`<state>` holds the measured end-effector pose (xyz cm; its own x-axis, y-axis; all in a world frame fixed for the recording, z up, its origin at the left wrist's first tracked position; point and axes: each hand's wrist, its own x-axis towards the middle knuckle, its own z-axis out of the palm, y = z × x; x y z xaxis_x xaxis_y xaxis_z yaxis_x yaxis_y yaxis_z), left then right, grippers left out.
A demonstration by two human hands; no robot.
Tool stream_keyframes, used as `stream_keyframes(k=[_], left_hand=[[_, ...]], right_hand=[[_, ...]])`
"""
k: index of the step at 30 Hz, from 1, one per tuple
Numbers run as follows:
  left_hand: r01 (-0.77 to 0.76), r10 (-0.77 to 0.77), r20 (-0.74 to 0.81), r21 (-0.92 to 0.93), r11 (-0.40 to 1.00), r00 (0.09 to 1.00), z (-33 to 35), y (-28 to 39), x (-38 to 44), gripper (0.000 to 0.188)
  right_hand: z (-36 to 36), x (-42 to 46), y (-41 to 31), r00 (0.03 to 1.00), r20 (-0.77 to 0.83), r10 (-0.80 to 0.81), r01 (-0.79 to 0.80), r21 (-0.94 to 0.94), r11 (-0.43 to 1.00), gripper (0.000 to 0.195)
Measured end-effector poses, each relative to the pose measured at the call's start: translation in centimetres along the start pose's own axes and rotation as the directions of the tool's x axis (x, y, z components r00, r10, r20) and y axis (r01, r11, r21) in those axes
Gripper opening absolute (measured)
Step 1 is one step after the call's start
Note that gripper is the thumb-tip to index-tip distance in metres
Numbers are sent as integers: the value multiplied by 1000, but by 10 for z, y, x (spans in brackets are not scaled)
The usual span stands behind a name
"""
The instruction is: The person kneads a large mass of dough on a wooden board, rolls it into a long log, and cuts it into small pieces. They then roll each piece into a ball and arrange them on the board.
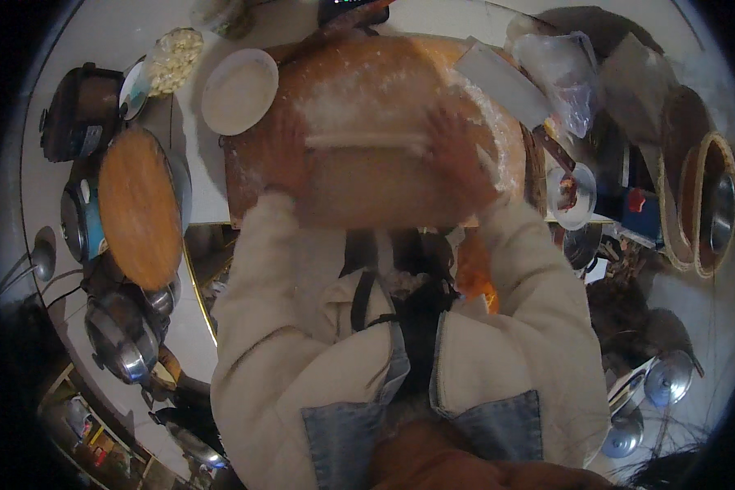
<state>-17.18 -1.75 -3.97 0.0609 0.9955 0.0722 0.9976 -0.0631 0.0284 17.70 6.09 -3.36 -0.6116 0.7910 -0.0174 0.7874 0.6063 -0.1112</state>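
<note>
A floured wooden board (367, 67) lies before me. Across it runs a pale rolling pin (367, 141), blurred. My left hand (286, 144) is over the pin's left end, palm down, and my right hand (456, 147) is over its right end. Both hands are blurred, with fingers pointing away from me. Between the pin and the board's near edge is a smooth tan sheet (380, 187) that looks like dough. White flour (496, 135) is heaped along the right side of the board. Whether dough is wrapped on the pin cannot be made out.
An oval-looking white bowl (240, 92) stands at the board's left corner. A broad cleaver (502, 82) rests at the right corner, beside a clear plastic bag (560, 73). Further left are a round wooden board (141, 208) and a dark cooker (82, 113). A fire (478, 282) glows below.
</note>
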Motion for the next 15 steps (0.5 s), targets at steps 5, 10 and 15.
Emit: stream_keyframes(k=[5,10,15], left_hand=[[-86,86,75,-1,996,994,-29,9,56,89],[-69,79,128,-79,994,989,0,38,63,84],[-176,177,243,-28,984,954,-22,41,-39,84]], right_hand=[[-19,51,39,985,-172,14,-5,52,999,66],[-3,39,7,991,-133,-7,9,10,1000,69],[0,-95,-42,998,-65,26,-16,151,988,74]])
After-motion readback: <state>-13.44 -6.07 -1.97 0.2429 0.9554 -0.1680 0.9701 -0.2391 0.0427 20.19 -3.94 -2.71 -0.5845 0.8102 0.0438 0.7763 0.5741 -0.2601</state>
